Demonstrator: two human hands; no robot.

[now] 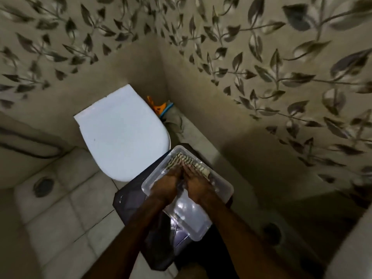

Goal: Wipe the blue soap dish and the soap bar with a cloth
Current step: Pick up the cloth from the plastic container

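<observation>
One striped, ribbed cloth (179, 158) lies folded at the far end of a clear, round-cornered plastic tub (227, 187). Two hands rest on it side by side: the left hand (169, 179) and the right hand (196, 182) lie flat, fingers straight and together, pressing the cloth down. The tub sits on a dark counter (125, 202). Beside it are one smooth white toilet lid (122, 133), pale square floor tiles (60, 208) and leaf-patterned walls (281, 77).

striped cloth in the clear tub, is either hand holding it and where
Nothing looks gripped: the left hand and right hand lie side by side, straight fingers pressing the near side of the striped cloth in the clear tub.
</observation>
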